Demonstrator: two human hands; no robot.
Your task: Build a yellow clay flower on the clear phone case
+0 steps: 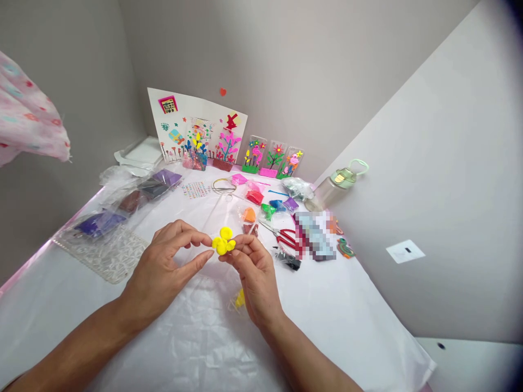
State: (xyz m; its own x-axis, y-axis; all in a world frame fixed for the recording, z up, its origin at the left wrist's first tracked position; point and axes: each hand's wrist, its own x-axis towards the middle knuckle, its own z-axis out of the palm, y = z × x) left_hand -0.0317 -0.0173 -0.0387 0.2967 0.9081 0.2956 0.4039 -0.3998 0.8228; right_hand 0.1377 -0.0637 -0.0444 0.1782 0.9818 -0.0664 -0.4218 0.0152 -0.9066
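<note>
A small yellow clay piece (223,244) with several rounded lobes is held up at the middle of the view. My right hand (255,269) pinches it from the right, between thumb and fingers. My left hand (167,261) is at its left side, thumb and index finger apart, the index fingertip close to or touching a left lobe. Below, beside my right wrist, more yellow clay (239,298) lies in clear wrapping, partly hidden by the hand.
On the white-covered table (327,326) are red-handled scissors (288,239), clay packets (254,197), a bottle (337,182) at the right, plastic bags (100,223) and a textured mat (110,258) at the left. Decorated panels (255,155) stand at the back.
</note>
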